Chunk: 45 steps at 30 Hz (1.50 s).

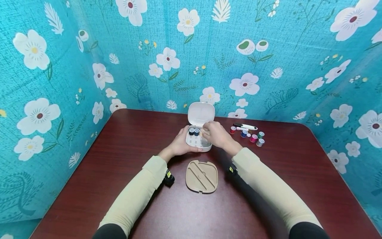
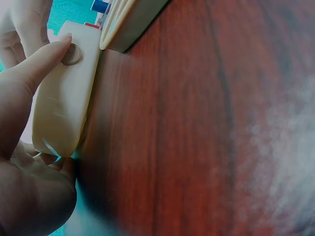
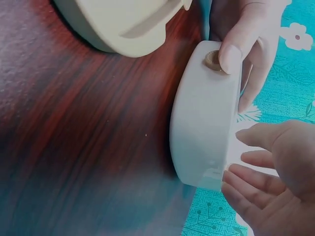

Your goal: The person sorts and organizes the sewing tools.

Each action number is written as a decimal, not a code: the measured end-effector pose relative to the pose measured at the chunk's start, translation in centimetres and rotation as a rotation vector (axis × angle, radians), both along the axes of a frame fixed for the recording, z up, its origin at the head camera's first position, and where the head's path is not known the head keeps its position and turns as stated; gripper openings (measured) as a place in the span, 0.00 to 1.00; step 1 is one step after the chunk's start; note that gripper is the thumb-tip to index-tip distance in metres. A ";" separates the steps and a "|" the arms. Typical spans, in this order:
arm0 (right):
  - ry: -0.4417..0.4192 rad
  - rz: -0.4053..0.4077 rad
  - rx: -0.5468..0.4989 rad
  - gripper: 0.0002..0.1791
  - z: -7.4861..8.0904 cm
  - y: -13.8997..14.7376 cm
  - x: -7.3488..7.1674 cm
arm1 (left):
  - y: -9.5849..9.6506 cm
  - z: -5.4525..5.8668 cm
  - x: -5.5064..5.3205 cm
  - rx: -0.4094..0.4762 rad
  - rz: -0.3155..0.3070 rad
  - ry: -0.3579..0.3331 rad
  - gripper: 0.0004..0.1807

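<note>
A white sewing box (image 1: pixel 199 149) stands with its lid (image 1: pixel 201 113) raised at the back. My left hand (image 1: pixel 180 142) grips its left side, the thumb lying on the front by the round brown latch (image 2: pixel 72 54). Inside, a black thread spool (image 1: pixel 191 131), a navy spool (image 1: pixel 196 131) and a beige spool (image 1: pixel 202 132) sit side by side on the pegs of the back row. My right hand (image 1: pixel 218 133) is over the box's right side, fingertips close to the beige spool. In the right wrist view its thumb and fingers are apart, and the box wall partly hides what lies beyond.
A beige tray insert (image 1: pixel 201 177) with slanted ridges lies in front of the box. To the right are several loose spools, among them a pink one (image 1: pixel 253 138), and a black-and-white tool (image 1: pixel 246 126). A floral curtain (image 1: pixel 203 59) hangs behind the brown table (image 1: pixel 143 132).
</note>
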State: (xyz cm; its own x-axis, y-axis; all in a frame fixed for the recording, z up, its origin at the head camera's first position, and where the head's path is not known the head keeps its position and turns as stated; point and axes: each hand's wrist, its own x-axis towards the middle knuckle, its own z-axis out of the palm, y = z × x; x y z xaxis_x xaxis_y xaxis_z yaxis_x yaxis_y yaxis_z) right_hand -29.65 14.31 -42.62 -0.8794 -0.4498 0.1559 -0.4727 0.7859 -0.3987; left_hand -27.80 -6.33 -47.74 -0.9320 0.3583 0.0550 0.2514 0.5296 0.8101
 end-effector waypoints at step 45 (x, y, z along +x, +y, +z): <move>0.041 -0.056 -0.035 0.14 -1.3 5.3 2.1 | 0.1 -0.3 -0.2 0.013 0.006 0.026 0.65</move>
State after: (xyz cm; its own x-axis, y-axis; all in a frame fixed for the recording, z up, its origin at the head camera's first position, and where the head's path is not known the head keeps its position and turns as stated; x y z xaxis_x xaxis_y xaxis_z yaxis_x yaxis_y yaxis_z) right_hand -27.54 19.58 -43.97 -0.8954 -0.3941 0.2074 -0.4453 0.7973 -0.4075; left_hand -27.98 -6.20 -48.05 -0.9325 0.3514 0.0835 0.2690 0.5212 0.8100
